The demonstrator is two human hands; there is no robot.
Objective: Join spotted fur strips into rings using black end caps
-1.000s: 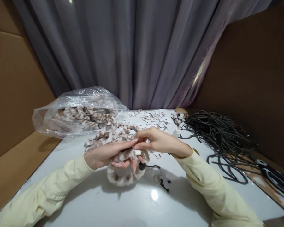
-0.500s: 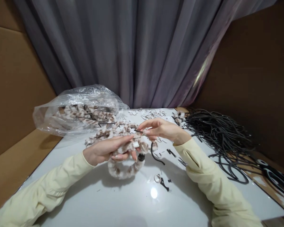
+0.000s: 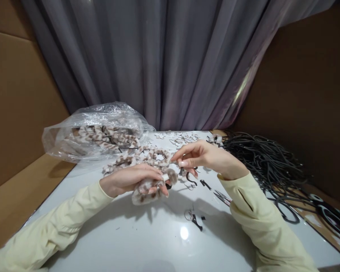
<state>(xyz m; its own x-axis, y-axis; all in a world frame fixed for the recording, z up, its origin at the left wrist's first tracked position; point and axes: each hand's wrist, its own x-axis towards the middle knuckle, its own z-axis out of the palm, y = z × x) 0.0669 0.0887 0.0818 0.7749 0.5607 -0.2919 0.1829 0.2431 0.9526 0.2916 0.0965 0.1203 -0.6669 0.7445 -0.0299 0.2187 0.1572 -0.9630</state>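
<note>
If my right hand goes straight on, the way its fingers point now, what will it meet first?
In the picture, the right hand would first meet the brown-and-white furry ring just beyond its fingertips. Depth is unclear, so it might pass above.

Grey curtain hangs behind the glossy white table.

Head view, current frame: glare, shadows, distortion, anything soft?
Head view: round glare spot on the glossy white table; streaky highlights on the clear plastic bag; soft shadows beside both pale yellow sleeves; apparent wide-lens stretch toward the edges; right side dim; brown-white furry piece in the left hand looks soft.
</note>
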